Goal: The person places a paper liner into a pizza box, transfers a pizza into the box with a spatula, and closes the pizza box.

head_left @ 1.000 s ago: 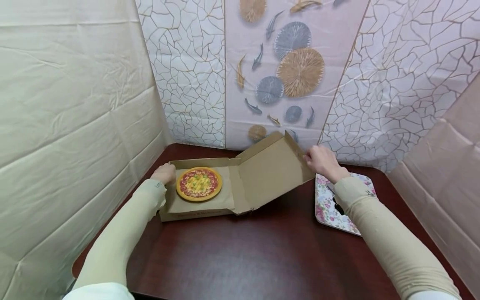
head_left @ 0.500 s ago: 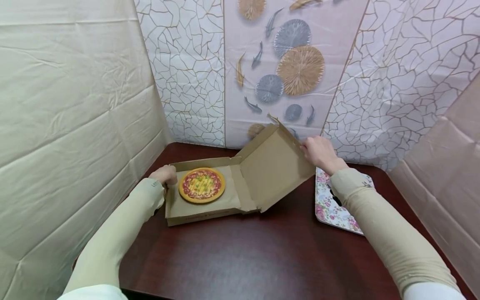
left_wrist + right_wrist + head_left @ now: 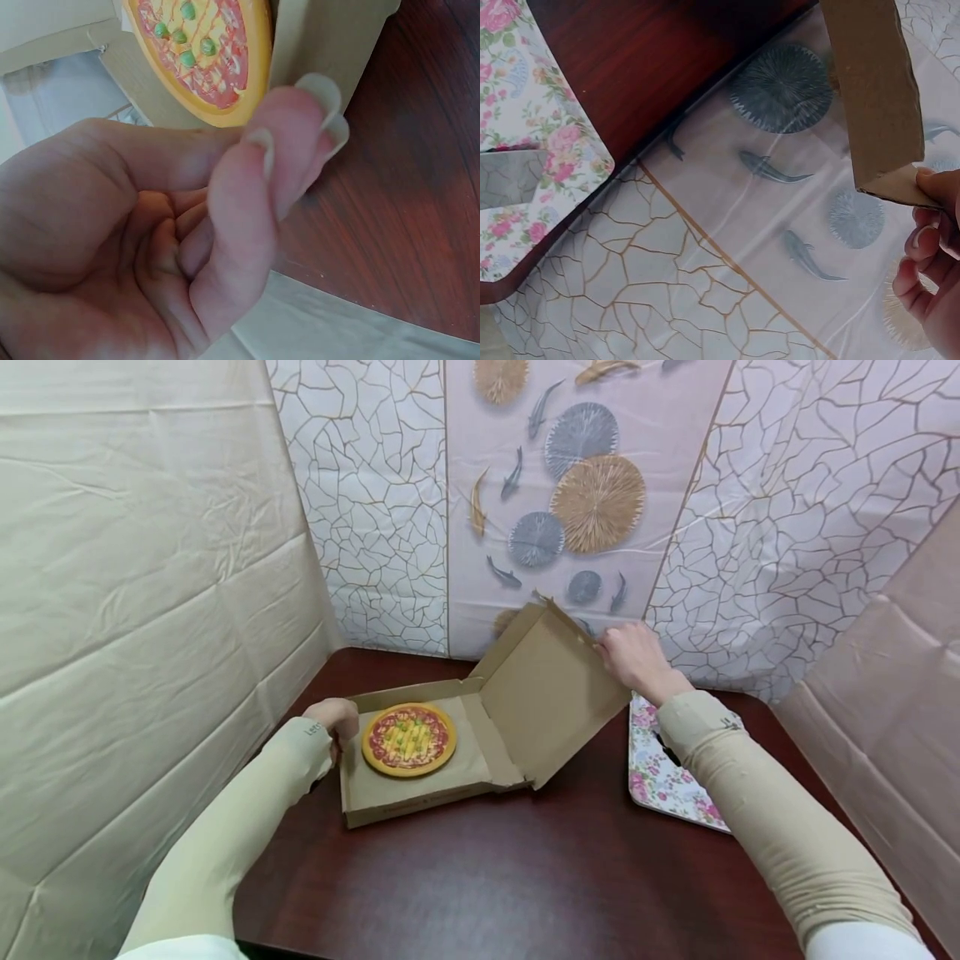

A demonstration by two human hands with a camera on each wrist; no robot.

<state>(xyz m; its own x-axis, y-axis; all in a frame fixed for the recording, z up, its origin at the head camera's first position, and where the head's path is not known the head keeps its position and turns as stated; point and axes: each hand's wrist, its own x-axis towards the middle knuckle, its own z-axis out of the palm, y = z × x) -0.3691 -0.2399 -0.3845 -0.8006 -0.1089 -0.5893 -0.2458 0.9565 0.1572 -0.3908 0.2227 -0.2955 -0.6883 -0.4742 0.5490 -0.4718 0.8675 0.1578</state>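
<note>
An open cardboard pizza box (image 3: 442, 793) lies on the dark table, its base at left and its lid (image 3: 551, 693) tilted up at right. Inside the base sits a round toy-like pizza (image 3: 408, 739) with a yellow crust. At the box's left wall is my left hand (image 3: 333, 717), fingers curled around the wall; in the left wrist view the bent fingertips (image 3: 289, 124) hide the contact. My right hand (image 3: 637, 660) pinches the lid's raised outer edge, and the right wrist view shows thumb and fingers on a cardboard flap (image 3: 881, 97).
At right, partly under my right forearm, lies a floral cutting board (image 3: 671, 789) with a dark object on it. A patterned cloth wall (image 3: 600, 502) rises directly behind the table. Pale cloth walls (image 3: 150, 652) stand at both sides.
The lid's far edge has risen slightly as my right hand moved up and left. The box base and pizza have shifted right and nearer, turning a little, while my left hand stays at the wall.
</note>
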